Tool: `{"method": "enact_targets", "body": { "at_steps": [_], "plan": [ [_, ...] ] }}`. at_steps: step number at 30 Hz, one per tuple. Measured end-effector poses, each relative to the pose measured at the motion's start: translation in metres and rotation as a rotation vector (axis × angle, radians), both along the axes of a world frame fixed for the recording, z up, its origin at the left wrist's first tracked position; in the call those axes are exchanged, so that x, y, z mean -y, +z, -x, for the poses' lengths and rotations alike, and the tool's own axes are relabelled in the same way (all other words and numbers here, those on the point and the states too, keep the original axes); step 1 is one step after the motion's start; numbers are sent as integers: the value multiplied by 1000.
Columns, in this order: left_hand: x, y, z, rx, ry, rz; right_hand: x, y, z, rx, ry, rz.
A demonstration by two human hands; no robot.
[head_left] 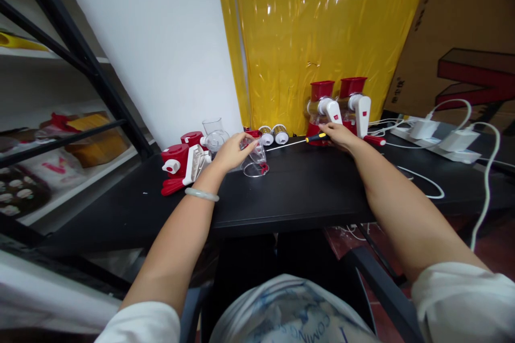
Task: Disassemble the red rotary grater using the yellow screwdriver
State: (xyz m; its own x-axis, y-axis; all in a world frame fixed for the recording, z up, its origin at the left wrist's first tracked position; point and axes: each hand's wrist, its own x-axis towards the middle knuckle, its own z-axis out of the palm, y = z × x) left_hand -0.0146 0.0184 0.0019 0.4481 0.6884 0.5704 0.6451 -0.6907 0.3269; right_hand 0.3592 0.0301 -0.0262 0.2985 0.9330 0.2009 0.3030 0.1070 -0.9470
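My left hand [235, 151] is closed around a clear plastic housing [255, 163] with a round opening and a small red part near its rim. In my right hand [337, 134] is a screwdriver [315, 139] with a yellow and black handle. Its long thin shaft points left, the tip near the clear housing; I cannot tell whether they touch. Left of my left hand lie red grinder bases [176, 161], white crank arms with red handles [195, 167] and another clear housing [216, 139]. Two metal drums [280, 134] with white ends lie behind the screwdriver's shaft.
Two assembled red and white rotary graters [322, 107] stand at the back right of the black table [289, 193]. Power strips with white plugs [422, 127] and loose cables lie further right. A yellow plastic curtain [314, 27] hangs behind; shelves [60, 193] stand left.
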Motion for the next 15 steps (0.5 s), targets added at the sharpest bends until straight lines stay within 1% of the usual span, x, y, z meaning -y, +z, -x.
{"method": "enact_targets", "body": {
  "at_steps": [2,5,7,9,11,12,15],
  "plan": [
    [0,0,0,2,1,3,3,2,3,-182,47,-27],
    [0,0,-1,1,-2,-3,11,6,5,-399,166,-71],
    [0,0,-1,1,-2,-3,15,9,7,-491,245,-93],
    [0,0,0,2,1,3,15,10,8,-532,275,-94],
    [0,0,0,6,0,8,12,9,9,-495,213,-56],
    [0,0,0,7,-3,9,10,7,8,-423,159,-27],
    [0,0,1,7,-9,10,1,0,4,-24,5,4]
  ]
}}
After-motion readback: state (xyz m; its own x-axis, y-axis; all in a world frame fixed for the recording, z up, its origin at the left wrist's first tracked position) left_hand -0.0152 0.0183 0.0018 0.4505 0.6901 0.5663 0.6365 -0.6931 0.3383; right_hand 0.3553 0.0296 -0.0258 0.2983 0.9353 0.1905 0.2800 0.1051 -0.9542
